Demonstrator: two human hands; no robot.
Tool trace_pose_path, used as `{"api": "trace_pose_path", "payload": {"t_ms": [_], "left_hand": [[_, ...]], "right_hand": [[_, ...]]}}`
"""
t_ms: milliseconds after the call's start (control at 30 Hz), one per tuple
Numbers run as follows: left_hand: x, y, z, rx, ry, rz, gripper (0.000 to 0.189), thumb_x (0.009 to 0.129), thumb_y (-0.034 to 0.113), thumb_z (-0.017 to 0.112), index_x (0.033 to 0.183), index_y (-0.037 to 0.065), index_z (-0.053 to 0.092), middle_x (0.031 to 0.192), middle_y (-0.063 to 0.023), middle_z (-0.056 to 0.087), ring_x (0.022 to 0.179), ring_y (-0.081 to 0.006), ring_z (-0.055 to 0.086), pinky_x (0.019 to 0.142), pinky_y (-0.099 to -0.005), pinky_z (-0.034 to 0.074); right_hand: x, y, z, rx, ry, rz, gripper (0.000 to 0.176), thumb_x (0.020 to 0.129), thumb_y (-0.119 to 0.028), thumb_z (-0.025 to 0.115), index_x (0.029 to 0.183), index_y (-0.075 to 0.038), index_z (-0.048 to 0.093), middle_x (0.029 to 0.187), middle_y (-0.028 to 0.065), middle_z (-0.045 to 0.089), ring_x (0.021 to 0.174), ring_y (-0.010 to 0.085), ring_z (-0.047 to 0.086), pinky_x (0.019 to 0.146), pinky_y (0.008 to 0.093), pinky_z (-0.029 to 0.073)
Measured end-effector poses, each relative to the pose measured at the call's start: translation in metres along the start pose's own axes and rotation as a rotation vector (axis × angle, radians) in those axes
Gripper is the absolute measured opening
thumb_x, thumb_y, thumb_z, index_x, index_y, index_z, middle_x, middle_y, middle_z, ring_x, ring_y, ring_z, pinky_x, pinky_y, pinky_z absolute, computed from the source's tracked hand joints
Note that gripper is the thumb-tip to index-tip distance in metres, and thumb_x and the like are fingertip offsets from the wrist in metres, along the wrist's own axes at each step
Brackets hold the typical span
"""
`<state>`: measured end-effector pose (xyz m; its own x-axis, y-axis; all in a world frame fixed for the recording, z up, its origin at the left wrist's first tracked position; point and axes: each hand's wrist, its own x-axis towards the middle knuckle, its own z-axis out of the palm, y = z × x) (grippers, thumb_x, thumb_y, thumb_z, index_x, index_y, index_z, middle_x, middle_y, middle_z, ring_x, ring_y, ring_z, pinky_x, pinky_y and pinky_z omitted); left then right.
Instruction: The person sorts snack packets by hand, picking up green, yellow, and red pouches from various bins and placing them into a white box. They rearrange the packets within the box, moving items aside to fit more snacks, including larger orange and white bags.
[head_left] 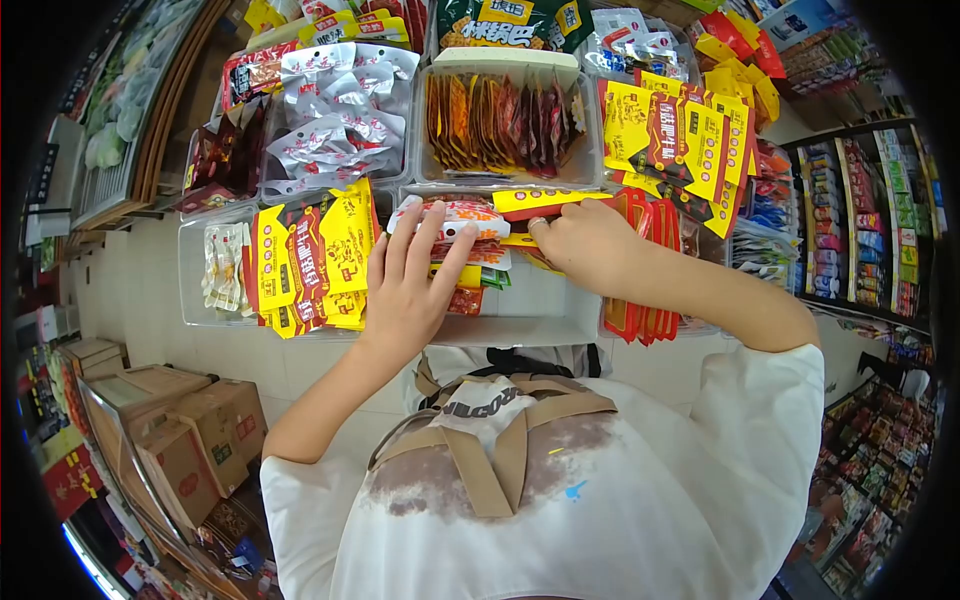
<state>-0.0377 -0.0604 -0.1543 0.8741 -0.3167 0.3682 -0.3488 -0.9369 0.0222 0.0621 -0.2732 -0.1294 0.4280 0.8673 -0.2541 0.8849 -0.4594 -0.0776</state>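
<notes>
In the head view, my left hand (412,285) lies with its fingers stretched out and apart over a white-and-red snack packet (482,219) at the back left of a clear plastic bin (530,331). More packets are stacked under that one, with a red one (466,301) showing near my palm. My right hand (585,243) reaches into the same bin from the right. Its fingers are curled against a yellow-and-red snack packet (545,200) along the back wall; the fingertips are partly hidden.
Yellow packets (310,260) fill the bin to the left, and red packets (650,225) stand upright on the right. Behind are bins of silver packets (345,110) and a row of orange and dark packets (500,120). Cardboard boxes (205,440) sit at lower left.
</notes>
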Motion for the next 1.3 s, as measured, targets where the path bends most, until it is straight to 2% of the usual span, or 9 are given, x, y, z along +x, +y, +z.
{"api": "trace_pose_path", "payload": {"t_ms": [233,367,433,567,667,733,1000,1200,1300], "left_hand": [[0.0,0.0,0.001,0.007,0.009,0.002,0.05,0.076,0.011,0.053,0.126,0.018,0.048,0.131,-0.012,0.042,0.122,-0.0295,0.04,0.091,-0.0417,0.033],[0.001,0.0,0.001,0.003,0.015,0.002,0.05,0.076,0.011,0.053,0.125,0.018,0.048,0.131,-0.012,0.042,0.122,-0.0295,0.04,0.09,-0.0416,0.034],[0.001,-0.001,0.001,-0.002,0.037,0.038,0.065,0.062,0.004,0.061,0.124,0.012,0.047,0.13,-0.0152,0.041,0.121,-0.0318,0.039,0.095,-0.0421,0.031],[0.0,0.0,0.0,0.008,0.014,0.001,0.051,0.075,0.01,0.054,0.125,0.018,0.048,0.131,-0.0119,0.042,0.121,-0.0294,0.04,0.09,-0.0413,0.034],[0.0,-0.001,-0.001,-0.014,-0.003,-0.001,0.051,0.075,0.01,0.054,0.125,0.018,0.049,0.131,-0.0118,0.042,0.121,-0.0295,0.04,0.09,-0.0413,0.034],[0.001,-0.001,0.001,-0.015,0.016,0.036,0.067,0.06,0.004,0.062,0.125,0.012,0.046,0.131,-0.0154,0.04,0.122,-0.0317,0.037,0.095,-0.0424,0.031],[0.001,0.0,0.0,-0.007,0.015,0.021,0.058,0.068,0.008,0.057,0.125,0.015,0.048,0.131,-0.0133,0.04,0.122,-0.0304,0.038,0.093,-0.0419,0.032],[0.001,0.001,0.0,0.002,0.005,0.001,0.049,0.076,0.01,0.053,0.124,0.018,0.049,0.132,-0.0118,0.041,0.122,-0.0292,0.039,0.092,-0.0408,0.033],[0.002,0.001,0.0,-0.013,0.004,-0.005,0.051,0.074,0.009,0.054,0.125,0.018,0.049,0.132,-0.0123,0.041,0.123,-0.0296,0.038,0.092,-0.0412,0.032]], "right_hand": [[0.003,0.009,-0.007,-0.247,0.297,-0.053,0.013,0.069,-0.011,0.06,0.081,-0.006,0.06,0.069,0.0044,0.061,0.075,0.0178,0.058,0.061,0.0288,0.042],[0.005,0.012,0.002,-0.271,0.263,-0.025,0.017,0.069,-0.012,0.06,0.084,-0.005,0.059,0.07,0.0031,0.06,0.076,0.017,0.055,0.063,0.028,0.042],[0.003,0.002,-0.003,-0.269,0.276,0.077,0.021,0.068,-0.011,0.059,0.088,-0.005,0.058,0.073,0.0045,0.061,0.075,0.0174,0.055,0.064,0.0278,0.042],[-0.015,-0.027,-0.048,-0.274,0.371,0.108,0.024,0.069,-0.011,0.059,0.092,-0.003,0.056,0.076,0.0077,0.06,0.076,0.0182,0.055,0.062,0.0289,0.043],[-0.022,-0.034,-0.054,-0.109,0.176,-0.042,0.022,0.069,-0.012,0.06,0.089,-0.003,0.06,0.083,0.0115,0.062,0.077,0.0219,0.058,0.063,0.0306,0.045],[-0.005,-0.034,-0.029,0.012,-0.52,-0.182,0.025,0.07,-0.01,0.058,0.094,-0.003,0.059,0.092,0.013,0.06,0.085,0.0254,0.059,0.068,0.0328,0.047],[0.052,-0.012,0.014,-0.036,-0.911,0.038,0.033,0.077,-0.015,0.054,0.108,-0.002,0.059,0.103,0.0172,0.059,0.096,0.0299,0.059,0.075,0.0413,0.048],[-0.007,0.011,-0.079,0.442,-0.326,-0.026,0.032,0.082,-0.029,0.056,0.104,-0.005,0.057,0.105,0.0129,0.059,0.099,0.0268,0.056,0.079,0.0375,0.047],[-0.05,0.057,-0.101,0.626,0.105,0.18,0.029,0.083,-0.029,0.055,0.094,-0.003,0.059,0.086,0.0123,0.063,0.081,0.0256,0.061,0.073,0.0334,0.048]]}}
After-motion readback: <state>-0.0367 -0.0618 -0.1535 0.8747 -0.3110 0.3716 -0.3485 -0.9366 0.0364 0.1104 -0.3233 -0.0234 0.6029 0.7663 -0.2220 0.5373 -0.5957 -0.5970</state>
